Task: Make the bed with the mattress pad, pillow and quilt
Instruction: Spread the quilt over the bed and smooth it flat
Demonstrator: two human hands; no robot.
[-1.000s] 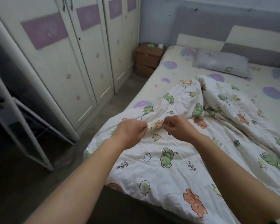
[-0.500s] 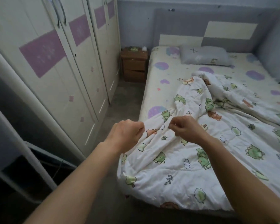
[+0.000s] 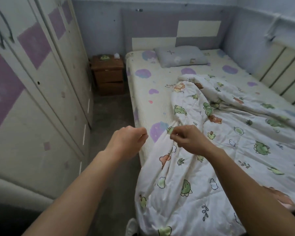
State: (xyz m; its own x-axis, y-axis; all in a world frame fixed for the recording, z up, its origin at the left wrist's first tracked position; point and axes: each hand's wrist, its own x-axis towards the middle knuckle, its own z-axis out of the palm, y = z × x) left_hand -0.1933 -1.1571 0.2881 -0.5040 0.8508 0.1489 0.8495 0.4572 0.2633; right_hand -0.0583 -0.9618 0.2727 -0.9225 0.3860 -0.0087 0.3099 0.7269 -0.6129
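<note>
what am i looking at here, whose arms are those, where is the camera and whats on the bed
No machine here: these are a person's two bare arms, filmed by one wide-angle camera worn on their head, looking forward and down. A cream mattress pad with purple shapes is laid flat, a grey pillow lies at its head end, and a white cartoon-print quilt lies bunched on it. The right hand pinches the quilt's edge. The left hand is curled beside it, with no cloth visible in it. A wardrobe and a brown nightstand stand to the left.
</note>
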